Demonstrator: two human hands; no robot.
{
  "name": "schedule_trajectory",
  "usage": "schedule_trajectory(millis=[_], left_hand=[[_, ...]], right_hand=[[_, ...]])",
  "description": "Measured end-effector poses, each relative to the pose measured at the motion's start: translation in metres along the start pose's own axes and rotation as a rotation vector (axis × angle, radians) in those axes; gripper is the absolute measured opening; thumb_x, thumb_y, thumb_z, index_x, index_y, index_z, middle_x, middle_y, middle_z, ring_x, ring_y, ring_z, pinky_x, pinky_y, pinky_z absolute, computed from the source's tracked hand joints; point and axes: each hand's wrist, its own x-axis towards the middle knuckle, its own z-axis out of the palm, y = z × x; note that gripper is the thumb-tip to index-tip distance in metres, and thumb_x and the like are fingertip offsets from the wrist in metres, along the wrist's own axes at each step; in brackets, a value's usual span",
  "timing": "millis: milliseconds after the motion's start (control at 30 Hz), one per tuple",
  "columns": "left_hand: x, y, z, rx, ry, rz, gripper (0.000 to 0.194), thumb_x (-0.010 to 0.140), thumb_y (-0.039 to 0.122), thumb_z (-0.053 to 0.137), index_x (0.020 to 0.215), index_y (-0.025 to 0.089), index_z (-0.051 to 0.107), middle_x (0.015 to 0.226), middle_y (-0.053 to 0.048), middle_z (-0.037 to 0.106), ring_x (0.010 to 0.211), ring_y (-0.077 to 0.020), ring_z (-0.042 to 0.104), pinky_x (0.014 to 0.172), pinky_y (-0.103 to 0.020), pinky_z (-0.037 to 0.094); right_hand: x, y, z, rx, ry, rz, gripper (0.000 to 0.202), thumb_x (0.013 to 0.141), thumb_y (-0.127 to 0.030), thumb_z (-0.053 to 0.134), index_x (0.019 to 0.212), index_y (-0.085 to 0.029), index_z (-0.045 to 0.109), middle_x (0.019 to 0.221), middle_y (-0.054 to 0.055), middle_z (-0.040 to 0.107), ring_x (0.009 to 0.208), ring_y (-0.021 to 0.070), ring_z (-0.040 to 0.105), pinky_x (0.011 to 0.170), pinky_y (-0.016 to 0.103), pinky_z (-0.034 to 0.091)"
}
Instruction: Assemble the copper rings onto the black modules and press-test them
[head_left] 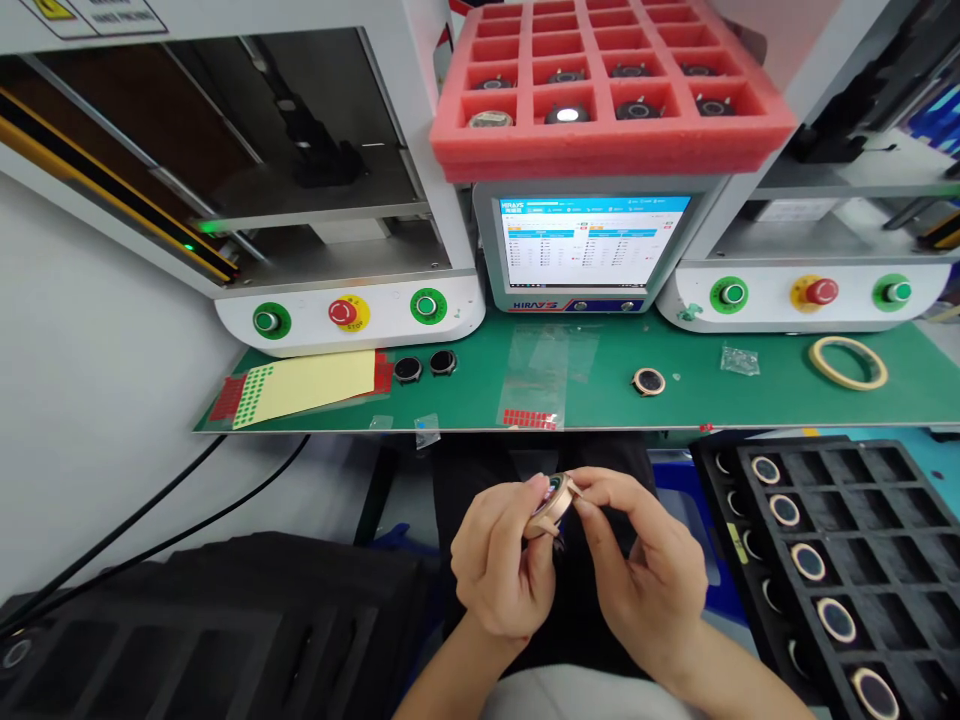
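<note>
A rose-gold watch case (553, 508) is held up in front of my lap, below the front edge of the green bench. My left hand (504, 555) is closed round its left side, with the thumb beneath and fingers along the rim. At the upper right edge of the case, the thumb and forefinger of my right hand (646, 570) pinch it near the lug. Another rose-gold watch case (649, 381) lies on the green mat (600, 400). Two dark watch cases (409, 370) rest side by side further left.
Behind stand a monitor (592, 245) and two machines with buttons, under a red foam tray (600, 155). A yellow sheet (311, 385) and tape roll (847, 362) lie on the mat. Black trays (862, 530) sit right, with more (225, 620) lower left.
</note>
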Motion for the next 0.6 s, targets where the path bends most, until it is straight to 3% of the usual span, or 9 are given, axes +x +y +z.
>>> schedule_trajectory(millis=[133, 200, 267, 433, 600], left_hand=[[0.012, -0.007, 0.003, 0.039, 0.112, -0.255, 0.023, 0.090, 0.009, 0.057, 0.109, 0.016, 0.067, 0.093, -0.006, 0.071, 0.075, -0.0150, 0.068, 0.069, -0.027, 0.056], [0.020, -0.011, 0.005, -0.014, 0.200, -0.405, 0.020, 0.093, 0.012, 0.055, 0.107, 0.017, 0.067, 0.094, -0.004, 0.069, 0.070, -0.0119, 0.067, 0.069, -0.026, 0.055], [0.026, -0.013, 0.008, -0.079, 0.223, -0.467, 0.019, 0.095, 0.015, 0.053, 0.107, 0.017, 0.068, 0.096, -0.004, 0.068, 0.069, -0.0106, 0.067, 0.070, -0.026, 0.056], [0.029, -0.008, 0.011, -0.134, 0.098, -0.464, 0.020, 0.094, 0.016, 0.055, 0.109, 0.018, 0.067, 0.098, -0.004, 0.069, 0.076, -0.0132, 0.067, 0.074, -0.029, 0.056], [0.029, -0.001, 0.007, -0.085, 0.023, -0.378, 0.023, 0.091, 0.013, 0.057, 0.112, 0.018, 0.066, 0.097, -0.004, 0.069, 0.086, -0.0154, 0.067, 0.080, -0.029, 0.055]], right_hand=[[-0.008, -0.005, -0.005, 0.040, -0.023, 0.055, 0.017, 0.088, -0.002, 0.054, 0.091, -0.018, 0.061, 0.092, 0.006, 0.074, 0.086, 0.0135, 0.073, 0.078, 0.021, 0.059], [-0.013, -0.007, -0.006, 0.204, -0.116, 0.130, 0.016, 0.088, -0.005, 0.055, 0.089, -0.019, 0.062, 0.086, 0.004, 0.074, 0.079, 0.0133, 0.072, 0.073, 0.022, 0.059], [-0.017, -0.007, -0.003, 0.383, -0.240, 0.246, 0.010, 0.086, -0.010, 0.061, 0.085, -0.019, 0.064, 0.077, 0.002, 0.072, 0.069, 0.0119, 0.070, 0.065, 0.021, 0.058], [-0.017, -0.007, 0.007, 0.647, -0.473, 0.621, 0.012, 0.079, -0.020, 0.075, 0.074, -0.016, 0.065, 0.063, -0.001, 0.069, 0.056, 0.0089, 0.064, 0.059, 0.018, 0.053], [-0.013, -0.004, 0.012, 0.831, -0.456, 0.878, 0.025, 0.068, -0.024, 0.086, 0.066, -0.015, 0.063, 0.056, -0.002, 0.067, 0.051, 0.0076, 0.063, 0.055, 0.017, 0.051]])
